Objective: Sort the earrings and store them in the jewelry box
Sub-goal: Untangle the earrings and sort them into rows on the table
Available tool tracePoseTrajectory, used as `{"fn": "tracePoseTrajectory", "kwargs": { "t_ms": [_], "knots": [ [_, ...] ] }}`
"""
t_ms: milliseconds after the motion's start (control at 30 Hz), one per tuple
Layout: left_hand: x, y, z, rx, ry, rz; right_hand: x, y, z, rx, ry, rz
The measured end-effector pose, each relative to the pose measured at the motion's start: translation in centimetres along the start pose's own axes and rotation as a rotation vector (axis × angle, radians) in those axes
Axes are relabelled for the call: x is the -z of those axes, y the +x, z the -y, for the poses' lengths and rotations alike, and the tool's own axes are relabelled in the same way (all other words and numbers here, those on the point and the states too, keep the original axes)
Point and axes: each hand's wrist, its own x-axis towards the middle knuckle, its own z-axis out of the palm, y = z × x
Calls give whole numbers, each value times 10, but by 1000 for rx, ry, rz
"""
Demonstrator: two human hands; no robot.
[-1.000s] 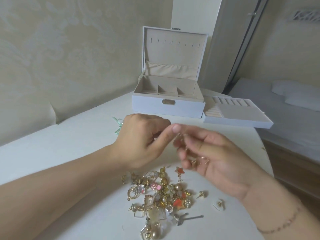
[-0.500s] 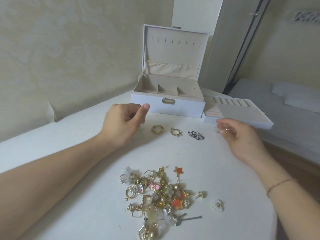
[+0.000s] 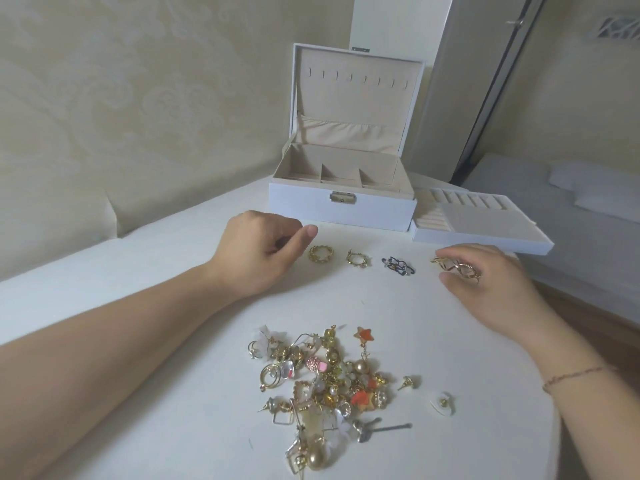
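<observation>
The white surface (image 3: pixel 173 393) is carrying the open jewelry box (image 3: pixel 343 209) at its far edge, its lifted-out tray (image 3: pixel 481 233) beside it, and I am watching a row forming in front. A second ago both hands were meeting above the pile of earrings (image 3: pixel 329 386); now they are parting. My right hand (image 3: pixel 485 282) is setting a gold twisted earring (image 3: pixel 455 266) down at the row's right end, its grip seemingly pinching it, though blur hides the fingertips. My left hand (image 3: pixel 258 251) is hovering beside the gold hoop (image 3: pixel 321 253), loosely curled, holding nothing. Sorting is progressing; nothing is reaching the box yet.
</observation>
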Motion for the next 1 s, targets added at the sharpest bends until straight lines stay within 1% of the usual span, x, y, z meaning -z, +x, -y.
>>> {"fn": "tracePoseTrajectory", "kwargs": {
  "t_ms": [67,133,167,233,300,400,533,600,700,800,933,1000],
  "knots": [
    [1,-2,-4,-82,-45,79,-1,-2,1,21,-17,2],
    [4,-4,-11,-120,-169,202,0,-3,2,4,5,-12],
    [7,-4,-16,-89,-271,283,0,-4,4,3,12,-42],
    [16,0,-28,-5,-466,453,5,-5,11,72,-9,-143],
    [28,6,-36,9,-529,638,13,-8,28,162,43,-192],
    [44,15,-45,-23,-430,837,22,-18,65,287,208,-124],
    [47,13,-55,-36,-148,1049,17,-33,99,427,226,17],
    [45,11,-60,-9,-56,1100,13,-37,107,470,211,67],
    [44,11,-62,8,1,1118,8,-43,116,476,230,151],
    [43,11,-62,19,8,1124,1,-46,123,461,188,229],
    [43,11,-61,27,-35,1143,-9,-46,128,518,15,295],
    [44,12,-60,36,-42,1155,-10,-46,126,523,16,315]
  ]
}}
